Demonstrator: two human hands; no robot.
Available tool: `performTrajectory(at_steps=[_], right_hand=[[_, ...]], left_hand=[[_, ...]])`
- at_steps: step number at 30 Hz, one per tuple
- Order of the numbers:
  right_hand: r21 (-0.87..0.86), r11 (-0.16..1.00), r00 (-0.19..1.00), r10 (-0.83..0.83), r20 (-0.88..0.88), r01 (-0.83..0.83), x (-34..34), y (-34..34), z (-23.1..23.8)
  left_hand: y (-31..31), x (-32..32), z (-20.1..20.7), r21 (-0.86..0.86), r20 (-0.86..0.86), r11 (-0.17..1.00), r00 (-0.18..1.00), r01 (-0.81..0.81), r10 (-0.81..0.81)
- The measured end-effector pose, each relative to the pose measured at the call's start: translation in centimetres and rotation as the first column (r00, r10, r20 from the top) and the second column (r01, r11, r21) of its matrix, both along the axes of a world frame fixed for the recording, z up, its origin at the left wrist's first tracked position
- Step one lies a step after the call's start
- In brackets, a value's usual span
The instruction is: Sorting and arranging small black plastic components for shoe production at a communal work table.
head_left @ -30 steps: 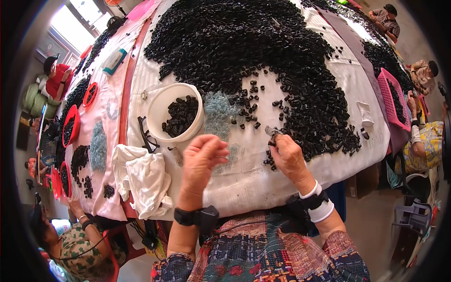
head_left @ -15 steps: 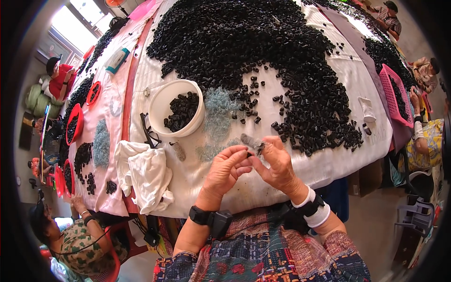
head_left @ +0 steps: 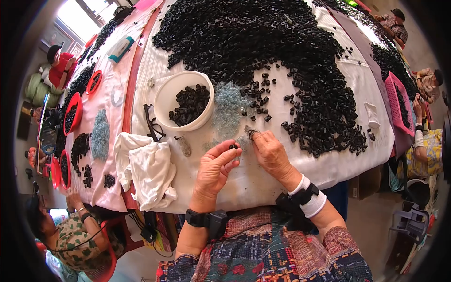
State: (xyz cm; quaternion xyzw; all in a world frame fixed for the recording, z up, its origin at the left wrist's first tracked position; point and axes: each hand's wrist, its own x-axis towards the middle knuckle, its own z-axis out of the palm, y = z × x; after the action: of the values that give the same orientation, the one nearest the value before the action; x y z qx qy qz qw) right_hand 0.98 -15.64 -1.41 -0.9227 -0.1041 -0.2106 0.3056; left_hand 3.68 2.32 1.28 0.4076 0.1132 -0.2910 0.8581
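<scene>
My left hand (head_left: 213, 171) is closed, pinching a small black plastic piece (head_left: 233, 146) between thumb and fingertips. To its right, my right hand (head_left: 272, 155) is closed on a small grey mesh-like bundle (head_left: 249, 132) whose top pokes out past the fingertips; its exact kind is unclear. The hands are apart, above the near part of the white-covered table. Just beyond them lies a heap of tiny bluish, see-through pieces (head_left: 229, 108). Behind and to the right spreads a large heap of black plastic pieces (head_left: 253, 37).
A white bowl (head_left: 159, 105) partly filled with black pieces stands left of the bluish heap. Nearby lie a white cloth (head_left: 150, 169), black-framed glasses (head_left: 152, 124) and a white tube (head_left: 371, 115). People sit at neighbouring tables with red trays (head_left: 73, 113) and a pink basket (head_left: 398, 105).
My hands were together over the black piece and have drawn apart. The right hand has turned, its fingertips now pointing toward the bluish heap. The view has shifted slightly.
</scene>
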Motion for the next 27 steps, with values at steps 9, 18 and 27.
performTrajectory(at_steps=[9,18,27], right_hand=[[0.083,0.996,0.997,-0.044,0.069,0.038,-1.1,-0.7,0.4],[0.377,0.926,1.0,-0.003,0.027,-0.007,-2.4,-1.3,3.9],[0.263,0.962,0.99,0.035,0.134,-0.069,-2.9,-1.4,4.5]], left_hand=[[-0.8,-0.2,0.3,0.1,0.018,0.993,0.998,0.055,-0.057],[-2.8,-0.8,0.4,0.253,0.225,0.954,0.949,0.162,-0.221],[-3.6,-1.2,0.2,0.262,0.293,0.955,0.932,0.139,-0.216]])
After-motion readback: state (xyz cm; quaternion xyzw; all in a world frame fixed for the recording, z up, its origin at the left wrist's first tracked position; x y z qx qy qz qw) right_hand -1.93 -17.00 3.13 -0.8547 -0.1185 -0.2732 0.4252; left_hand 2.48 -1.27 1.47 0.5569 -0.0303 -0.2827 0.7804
